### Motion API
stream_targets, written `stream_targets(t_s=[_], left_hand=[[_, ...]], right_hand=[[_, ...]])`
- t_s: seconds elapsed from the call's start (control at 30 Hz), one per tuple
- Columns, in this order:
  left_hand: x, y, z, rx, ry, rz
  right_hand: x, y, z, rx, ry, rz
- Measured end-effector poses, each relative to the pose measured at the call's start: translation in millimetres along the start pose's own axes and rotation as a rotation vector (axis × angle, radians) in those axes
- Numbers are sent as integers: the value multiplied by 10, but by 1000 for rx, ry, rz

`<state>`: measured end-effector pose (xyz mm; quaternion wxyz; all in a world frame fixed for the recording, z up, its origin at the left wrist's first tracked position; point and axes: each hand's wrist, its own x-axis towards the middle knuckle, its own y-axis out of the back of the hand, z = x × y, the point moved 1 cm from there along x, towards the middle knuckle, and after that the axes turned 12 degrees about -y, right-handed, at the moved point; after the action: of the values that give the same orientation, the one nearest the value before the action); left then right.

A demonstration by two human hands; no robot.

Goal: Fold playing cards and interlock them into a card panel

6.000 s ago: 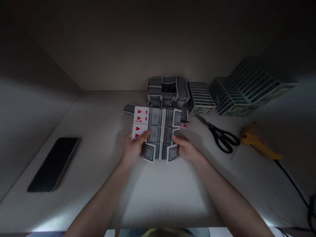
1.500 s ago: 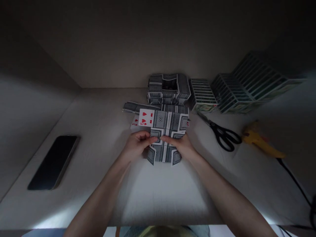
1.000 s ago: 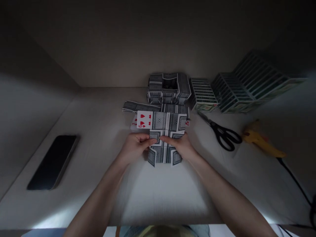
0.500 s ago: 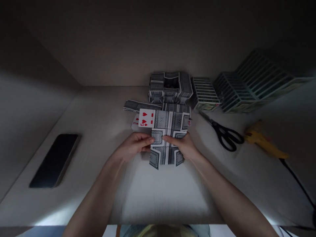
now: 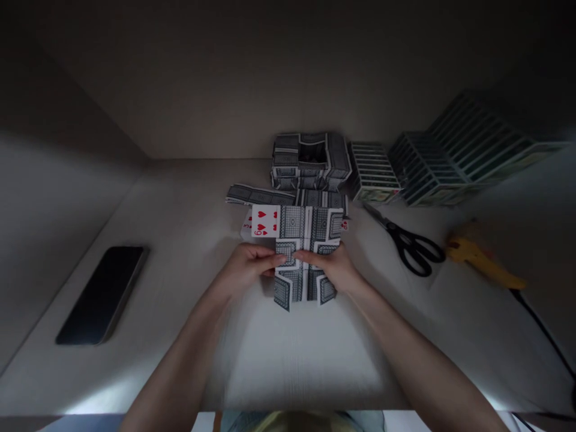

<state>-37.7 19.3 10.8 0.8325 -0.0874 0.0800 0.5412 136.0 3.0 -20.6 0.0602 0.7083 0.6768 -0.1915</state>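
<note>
Between my two hands is a panel of folded playing cards [image 5: 305,264], joined together with their grey patterned backs up. My left hand [image 5: 252,264] grips its left edge, thumb on top and fingers partly hidden beneath. My right hand [image 5: 335,267] grips the right side, its thumb stretched across the middle cards. A six of hearts [image 5: 264,221] sticks out face up at the panel's upper left. Behind the panel lie folded card strips [image 5: 258,195] and a partly covered three of hearts [image 5: 246,227].
A box-shaped card structure [image 5: 310,159] with an opening stands at the back. To its right are ribbed card blocks [image 5: 375,171]. Black-handled scissors [image 5: 411,246] and a yellow glue gun [image 5: 483,261] with a cord lie on the right. A phone [image 5: 101,294] rests at left.
The upper part of the panel, with the six of hearts, has tipped slightly down toward me. Both thumbs have shifted a little on the cards; the grip stays.
</note>
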Motion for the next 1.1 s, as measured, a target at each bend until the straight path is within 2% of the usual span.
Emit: stream_targets(t_s=[0.1, 0.17, 0.27, 0.37, 0.53, 0.6, 0.67, 0.77, 0.9, 1.0, 1.1], left_hand=[[-11, 47, 17, 27, -40, -95], [-5, 39, 15, -29, -72, -83], [25, -44, -14, -206, -149, 57], [64, -148, -74, -279, -225, 205], [122, -182, -173, -54, -229, 409], [132, -164, -181, 32, -252, 441], [128, -155, -172, 81, -277, 377], [93, -166, -152, 116, -276, 188], [30, -182, -157, 108, -160, 18], [-8, -187, -153, 129, -107, 3], [-38, -206, -124, 201, -178, 28]], right_hand=[[-7, -8, -2, 8, -6, -23], [-10, -13, -4, 14, -21, -44], [-14, -14, -2, 10, -39, -73], [-11, -9, 9, -1, -29, -67], [-1, -21, 20, 27, -23, -39], [-2, -27, 14, 75, -26, -30], [-4, -28, 1, 128, -33, -21], [-13, -21, -31, 174, -60, -12], [-31, -21, -79, 184, -108, 2], [-37, -28, -94, 192, -114, -1], [-35, -29, -96, 183, -108, -22]])
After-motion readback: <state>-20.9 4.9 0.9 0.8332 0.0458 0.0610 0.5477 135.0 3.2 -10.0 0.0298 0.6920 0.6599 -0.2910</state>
